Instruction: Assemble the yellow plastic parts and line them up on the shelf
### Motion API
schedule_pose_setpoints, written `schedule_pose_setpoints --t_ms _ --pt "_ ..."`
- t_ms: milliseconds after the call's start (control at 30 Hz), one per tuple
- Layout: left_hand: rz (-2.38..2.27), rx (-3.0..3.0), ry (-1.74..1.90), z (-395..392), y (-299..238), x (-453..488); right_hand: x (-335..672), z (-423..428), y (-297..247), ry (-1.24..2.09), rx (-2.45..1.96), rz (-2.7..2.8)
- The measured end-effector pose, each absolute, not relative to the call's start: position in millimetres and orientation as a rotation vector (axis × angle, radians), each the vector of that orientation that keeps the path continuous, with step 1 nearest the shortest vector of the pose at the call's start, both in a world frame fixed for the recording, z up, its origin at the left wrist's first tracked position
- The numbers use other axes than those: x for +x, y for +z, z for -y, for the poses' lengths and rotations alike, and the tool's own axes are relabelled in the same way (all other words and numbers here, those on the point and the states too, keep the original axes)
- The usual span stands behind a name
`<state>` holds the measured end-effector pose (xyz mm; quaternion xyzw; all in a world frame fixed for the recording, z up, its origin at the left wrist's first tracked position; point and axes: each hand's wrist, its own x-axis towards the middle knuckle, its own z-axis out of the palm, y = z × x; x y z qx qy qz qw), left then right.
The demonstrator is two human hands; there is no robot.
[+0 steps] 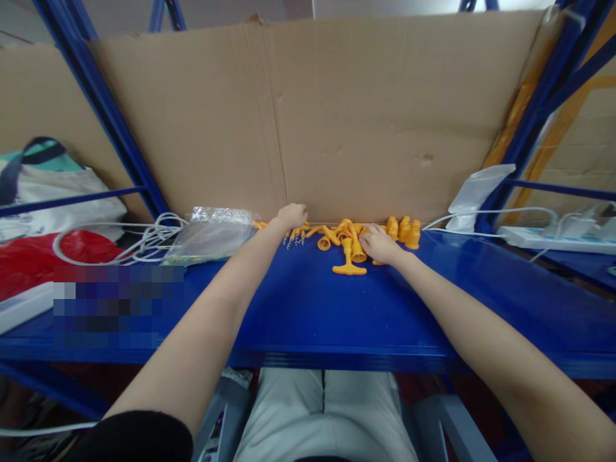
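A heap of small orange plastic parts lies at the back of a blue shelf, against a cardboard sheet. Among them are T-shaped handles, cone-like pieces and thin metal screws. My left hand is curled closed over the screws at the left end of the heap; what it holds is hidden. My right hand rests on the orange parts in the middle, its fingers bent down onto them.
A clear plastic bag and coiled white cable lie left of the heap. Further left are a red bag and a cloth tote. A white power strip and white packet sit at the right. Blue rack posts flank the cardboard.
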<state>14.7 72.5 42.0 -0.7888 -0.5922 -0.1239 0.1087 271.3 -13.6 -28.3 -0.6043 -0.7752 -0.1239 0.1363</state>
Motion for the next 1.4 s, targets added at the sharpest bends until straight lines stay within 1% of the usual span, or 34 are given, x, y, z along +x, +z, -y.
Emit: schedule_pose_setpoints --t_ms 133,267,367,500,733,800,967,1033,1200,1400 --pt "1.451 -2.733 -0.243 -59.3 38.7 37.5 270.2 15.1 -26.2 -0.342 -1.753 2.248" --pt "1.38 -2.913 -0.05 -45.9 20.1 54.2 266.7 20.0 -22.2 -0.324 -1.789 2.258" --pt "1.341 -2.849 -0.018 -39.7 6.7 56.0 265.3 21.9 -21.1 -0.324 -1.801 2.24" --pt "1.313 -2.733 -0.129 -37.3 -3.1 51.7 267.1 19.3 -23.3 -0.374 -1.76 2.259" --pt "1.417 -2.562 -0.267 -36.0 -8.8 56.5 273.0 12.6 -28.5 -0.442 -1.694 2.284" --pt "1.372 -2.537 -0.237 -32.3 -7.4 58.0 274.3 11.5 -29.6 -0.459 -1.667 2.288" --pt "1.246 -2.471 -0.019 -20.0 0.2 56.9 276.0 9.6 -31.2 -0.442 -1.642 2.279" --pt "1.231 -2.46 -0.008 -18.3 3.6 55.2 275.4 9.6 -30.9 -0.426 -1.659 2.269" --pt "1.391 -2.439 -0.178 -24.8 15.0 49.1 273.0 11.5 -29.5 -0.416 -1.692 2.273" --pt "1.68 -2.558 -0.677 -36.9 29.2 42.0 273.5 12.1 -30.9 -0.406 -1.7 2.263"
